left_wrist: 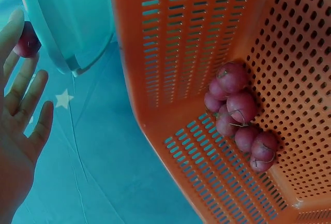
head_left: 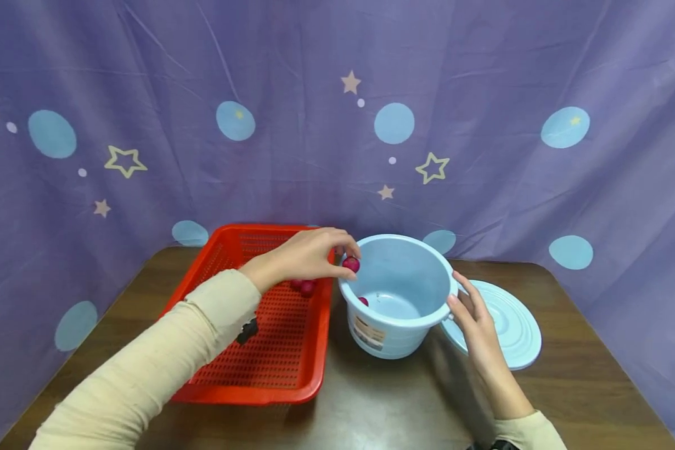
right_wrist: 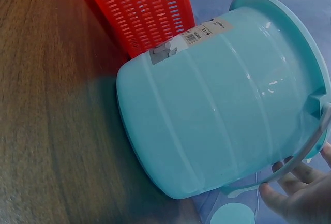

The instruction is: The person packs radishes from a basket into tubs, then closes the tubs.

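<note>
Between thumb and fingers my left hand [head_left: 315, 255] pinches a round red radish [head_left: 351, 265] at the left rim of a light blue bucket [head_left: 396, 322]. Another radish [head_left: 363, 301] shows partly inside the bucket, low on its left side. My right hand [head_left: 477, 319] holds the bucket's right side by the rim, and in the right wrist view its fingers are at the grey-blue handle [right_wrist: 305, 149]. More radishes [left_wrist: 242, 106], several with thin roots, lie clustered in the red plastic basket [head_left: 315, 375] left of the bucket. My left forearm crosses over the basket and hides part of it.
A light blue round lid [head_left: 520, 331] lies on the wooden table [head_left: 382, 406] right of the bucket, partly behind my right hand. The basket stands close beside the bucket. A purple patterned curtain [head_left: 315, 175] hangs behind the table and along its sides.
</note>
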A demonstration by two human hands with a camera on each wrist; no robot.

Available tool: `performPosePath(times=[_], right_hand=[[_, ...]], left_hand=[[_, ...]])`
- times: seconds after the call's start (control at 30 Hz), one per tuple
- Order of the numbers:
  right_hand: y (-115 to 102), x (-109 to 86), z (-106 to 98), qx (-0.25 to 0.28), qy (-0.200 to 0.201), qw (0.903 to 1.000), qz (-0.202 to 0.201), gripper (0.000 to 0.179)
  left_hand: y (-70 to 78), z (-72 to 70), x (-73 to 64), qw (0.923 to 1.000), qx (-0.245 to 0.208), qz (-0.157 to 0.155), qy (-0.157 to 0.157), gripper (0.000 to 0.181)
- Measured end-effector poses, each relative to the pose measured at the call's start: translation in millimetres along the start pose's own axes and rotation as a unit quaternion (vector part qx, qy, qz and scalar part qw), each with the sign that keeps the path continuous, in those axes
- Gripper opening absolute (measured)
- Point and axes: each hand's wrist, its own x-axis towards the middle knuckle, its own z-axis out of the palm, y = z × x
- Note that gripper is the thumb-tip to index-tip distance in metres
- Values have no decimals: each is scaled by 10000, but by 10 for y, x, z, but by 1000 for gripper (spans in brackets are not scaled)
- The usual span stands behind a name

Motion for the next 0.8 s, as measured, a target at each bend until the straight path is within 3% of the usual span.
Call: performPosePath(times=[0.13, 0.33, 0.53, 0.8], right_hand=[[-1, -1, -15, 35, -1, 10000, 32, 54], [3, 3, -9, 9, 24, 10000, 55, 53], [0, 3, 0, -68, 9, 9999, 73, 53], [-6, 0, -7, -29, 55, 10000, 33, 53]], left_hand=[[-30, -12, -3, 9998, -56, -198, 1, 38], [-164, -109, -78, 9976, -399, -394, 415, 35], [-386, -184, -213, 9896, -948, -813, 708, 30], [-706, -154, -354, 9809, -1217, -1258, 853, 29]])
